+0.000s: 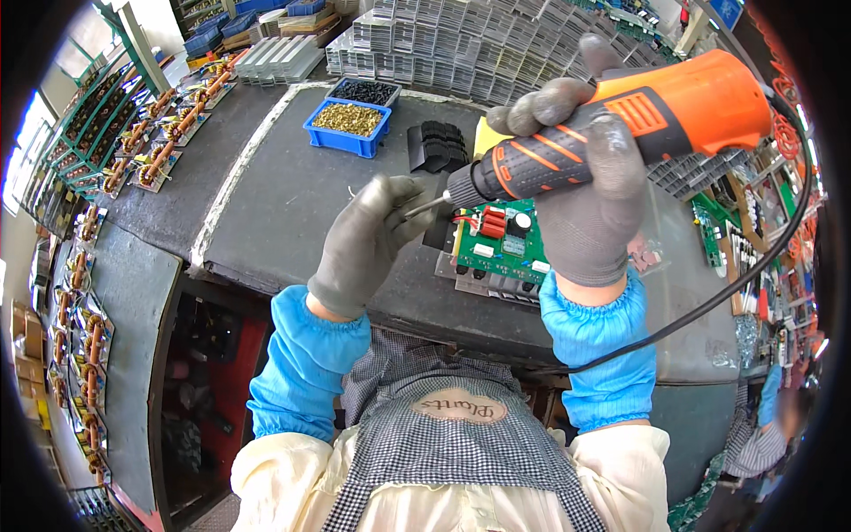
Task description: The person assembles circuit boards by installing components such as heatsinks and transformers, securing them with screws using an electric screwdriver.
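Observation:
My right hand [581,213], in a grey glove, wraps round an orange and black electric screwdriver [709,97]. The tool is tilted, its thin metal bit [427,207] aimed left and slightly down. At the bit's tip the gloved fingers of my left hand [355,257] are pinched together; whatever lies between them is hidden. Under the screwdriver a green circuit board [505,259] with red and white components rests on a grey metal base [496,288] near the table's front edge. The bit is above and left of the board, apart from it.
A blue bin [344,142] of small brass-coloured parts stands behind my left hand, with a bin of black pieces [359,91] behind it. Black moulded parts [438,146] lie nearby. Stacked metal pieces [425,40] line the back. The screwdriver's black cable [709,306] loops down at right.

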